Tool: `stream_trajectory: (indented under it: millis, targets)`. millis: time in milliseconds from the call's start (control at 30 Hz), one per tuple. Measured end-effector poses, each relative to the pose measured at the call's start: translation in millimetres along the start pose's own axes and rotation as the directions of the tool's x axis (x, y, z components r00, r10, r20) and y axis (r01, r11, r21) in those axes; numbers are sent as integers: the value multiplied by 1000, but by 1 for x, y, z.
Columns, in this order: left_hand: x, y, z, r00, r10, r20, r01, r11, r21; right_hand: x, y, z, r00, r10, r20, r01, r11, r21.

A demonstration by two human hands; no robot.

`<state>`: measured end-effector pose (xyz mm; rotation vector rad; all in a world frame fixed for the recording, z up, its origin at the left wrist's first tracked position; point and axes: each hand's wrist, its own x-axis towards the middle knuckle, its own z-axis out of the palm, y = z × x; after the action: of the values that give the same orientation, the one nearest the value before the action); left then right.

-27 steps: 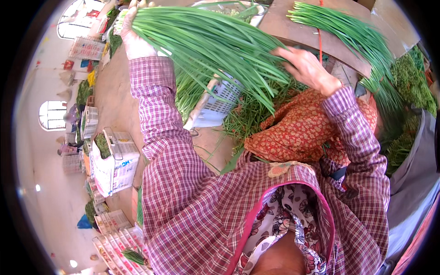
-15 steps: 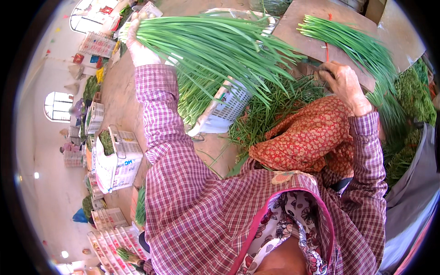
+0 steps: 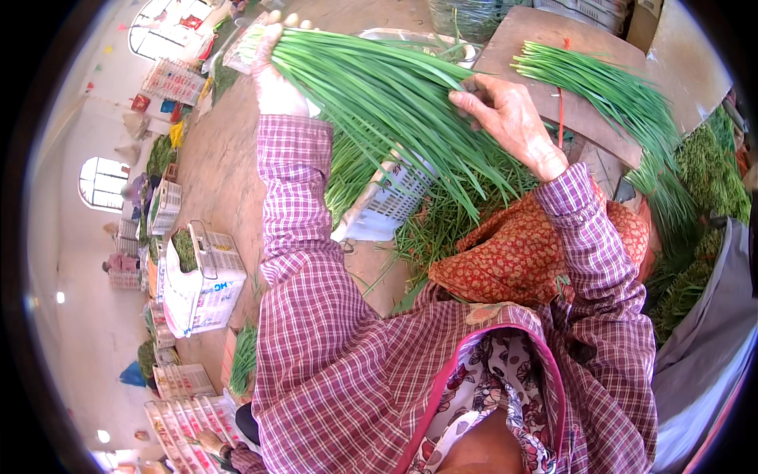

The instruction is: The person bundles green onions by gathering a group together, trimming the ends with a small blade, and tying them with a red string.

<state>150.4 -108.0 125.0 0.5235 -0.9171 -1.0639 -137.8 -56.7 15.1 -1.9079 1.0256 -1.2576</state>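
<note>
My left hand [image 3: 278, 88] is closed round the pale stem end of a long bunch of garlic chives [image 3: 371, 83], raised at the upper middle. The green leaves fan out to the right and droop. My right hand [image 3: 512, 120] is at the leaf side, thumb and fingers pinched together at the bunch's upper edge. Beneath the bunch stands a white plastic basket [image 3: 399, 197] with more chives [image 3: 345, 170] beside its wall. A second bunch of chives [image 3: 604, 87] lies on a brown board [image 3: 505, 39] to the right, a thin red strip [image 3: 561, 118] by it.
Loose green leaves [image 3: 446, 217] are heaped beside the red floral cloth [image 3: 513, 257] over my lap. On the left stands a white crate [image 3: 209, 288] of greens. A co-worker's hand [image 3: 210, 442] shows at the lower left. More greens [image 3: 714, 170] pile at the far right.
My right hand has moved left from beside the board to the leaves of the held bunch. My left hand and the bunch have shifted slightly right.
</note>
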Motion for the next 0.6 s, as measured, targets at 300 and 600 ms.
stream_trajectory:
  millis: [300, 600]
  targets:
    - [-16, -18, 8, 995, -11, 100, -7, 986, 169, 7, -27, -73, 962, -208, -179, 152, 947, -283]
    - [-33, -36, 30, 945, -182, 273, 129, 971, 201, 20, -95, -124, 898, -384, -214, 182, 769, -613]
